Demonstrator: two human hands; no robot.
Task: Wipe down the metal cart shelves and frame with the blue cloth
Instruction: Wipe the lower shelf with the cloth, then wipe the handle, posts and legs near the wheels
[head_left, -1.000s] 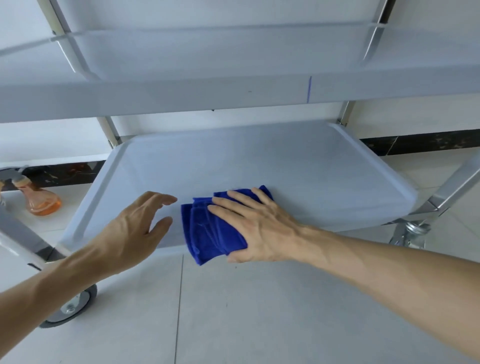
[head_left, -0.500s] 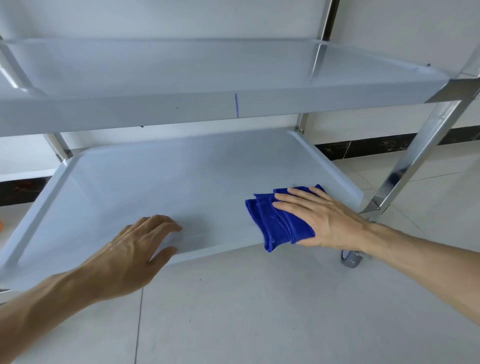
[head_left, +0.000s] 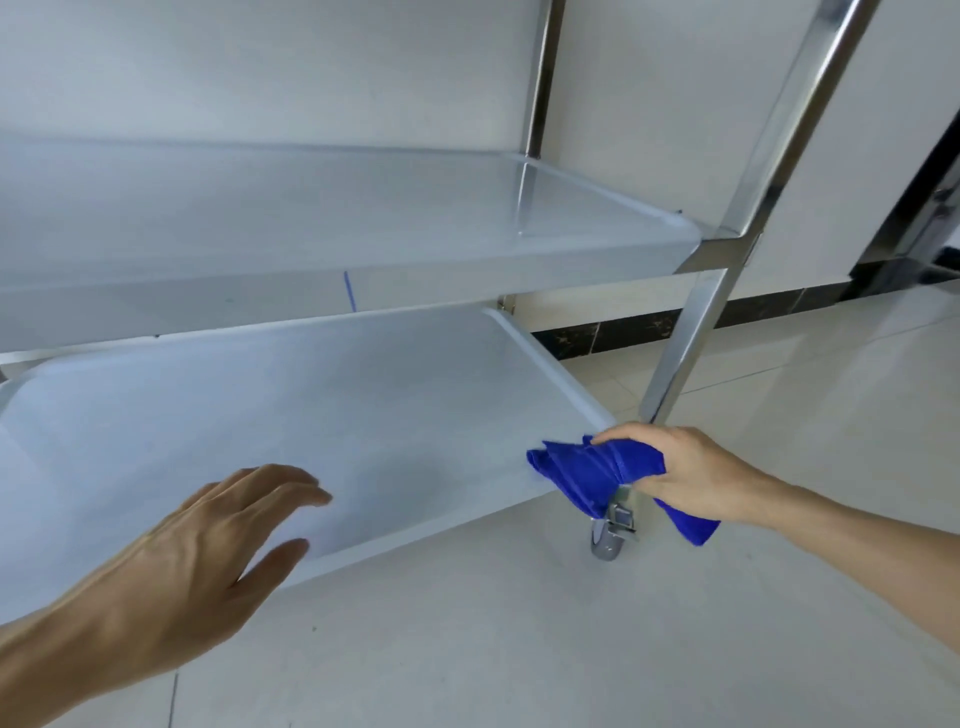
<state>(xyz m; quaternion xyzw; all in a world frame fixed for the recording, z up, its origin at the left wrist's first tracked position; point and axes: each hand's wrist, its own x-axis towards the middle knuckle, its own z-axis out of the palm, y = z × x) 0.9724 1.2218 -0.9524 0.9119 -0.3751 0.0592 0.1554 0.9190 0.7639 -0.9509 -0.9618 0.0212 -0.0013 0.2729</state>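
Cloth at the shelf corner

Head view: we grip the blue cloth (head_left: 592, 470) in our right hand (head_left: 685, 478), fingers curled round it, at the front right corner of the lower shelf (head_left: 311, 415). Our left hand (head_left: 208, 545) hovers spread over the shelf's front edge.

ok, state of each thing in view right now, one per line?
cloth: bunched, at the lower shelf's right front corner, one end hanging
right hand: grips the cloth
left hand: open, fingers straight, over the lower shelf's front edge
lower shelf: bare
upper shelf: bare
caster: under the corner, on the floor
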